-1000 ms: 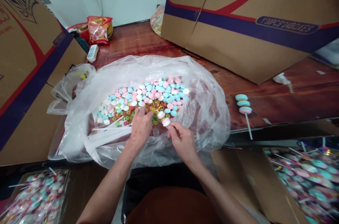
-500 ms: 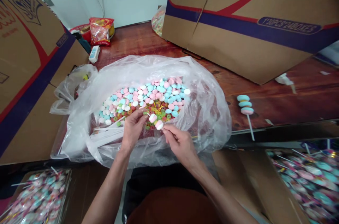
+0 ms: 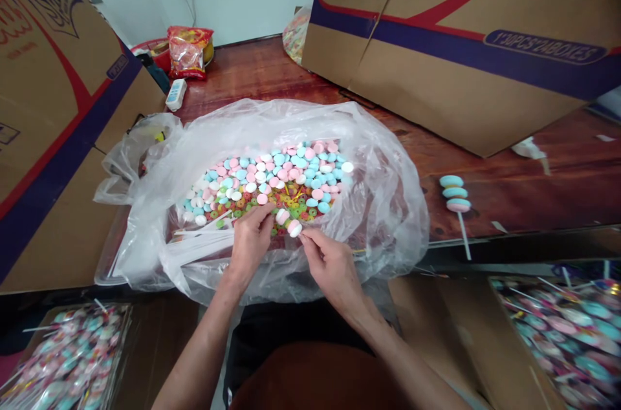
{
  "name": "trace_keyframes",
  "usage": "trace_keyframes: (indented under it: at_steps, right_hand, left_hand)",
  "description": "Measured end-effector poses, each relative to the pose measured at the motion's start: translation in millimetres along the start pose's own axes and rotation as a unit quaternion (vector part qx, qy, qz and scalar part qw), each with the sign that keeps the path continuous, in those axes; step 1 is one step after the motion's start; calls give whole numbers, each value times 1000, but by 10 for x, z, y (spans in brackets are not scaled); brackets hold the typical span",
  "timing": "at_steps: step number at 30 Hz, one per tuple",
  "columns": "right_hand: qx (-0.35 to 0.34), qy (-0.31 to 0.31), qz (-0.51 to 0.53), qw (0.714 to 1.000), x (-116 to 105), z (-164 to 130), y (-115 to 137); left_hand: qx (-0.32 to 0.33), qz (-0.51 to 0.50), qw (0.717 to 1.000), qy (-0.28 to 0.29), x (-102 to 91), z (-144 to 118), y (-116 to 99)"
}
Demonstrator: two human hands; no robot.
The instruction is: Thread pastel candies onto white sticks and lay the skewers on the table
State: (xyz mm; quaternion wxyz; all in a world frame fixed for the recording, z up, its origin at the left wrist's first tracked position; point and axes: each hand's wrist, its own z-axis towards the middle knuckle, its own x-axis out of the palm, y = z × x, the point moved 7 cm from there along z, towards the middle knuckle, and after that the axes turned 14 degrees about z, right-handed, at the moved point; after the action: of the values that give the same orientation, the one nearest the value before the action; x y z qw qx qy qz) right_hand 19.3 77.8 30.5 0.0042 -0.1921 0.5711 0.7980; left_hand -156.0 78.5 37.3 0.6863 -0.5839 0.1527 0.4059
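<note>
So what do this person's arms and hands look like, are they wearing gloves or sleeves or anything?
No gloves. Both the left hand and the right hand are bare, and both forearms are bare all the way down to the bottom of the picture, with no sleeves in view. No watch, ring or bracelet shows on either wrist or on the fingers.

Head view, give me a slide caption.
Two hands, left hand and right hand, hold a candy skewer over a clear bag of pastel candies.

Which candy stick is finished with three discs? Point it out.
The finished candy stick lying alone on the wooden table, right of the plastic bag. The stick between the hands carries only two discs.
</note>
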Motion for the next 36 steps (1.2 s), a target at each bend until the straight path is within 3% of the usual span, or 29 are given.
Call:
trace_keyframes:
  at_steps: [4, 7, 10, 13, 21, 24, 31, 36]
  right_hand:
    - [13, -8, 40, 999, 36, -1, -10]
    - [45, -18, 103, 994, 9, 1, -73]
    - [73, -13, 148, 986, -14, -6, -139]
    - [76, 8, 150, 986, -5, -7, -146]
    - [52, 35, 75, 995, 28, 34, -77]
    - [46, 31, 58, 997, 25, 36, -83]
    - [8, 30, 50, 998, 48, -4, -7]
    - [-29, 32, 56, 997, 115, -30, 49]
  left_hand:
    - [-68, -87, 994, -2, 26, -19, 92]
    - [-152, -244, 958, 24, 124, -35, 225]
    - [-201, -317, 927, 12, 160, -49, 316]
    - [-206, -312, 927, 0, 155, -57, 341]
    - [-154, -199, 968, 24, 107, -83, 282]
    - [-176, -205, 962, 34, 127, -102, 312]
    - [-259, -336, 905, 30, 147, -128, 310]
    - [-323, -461, 822, 82, 245, -195, 229]
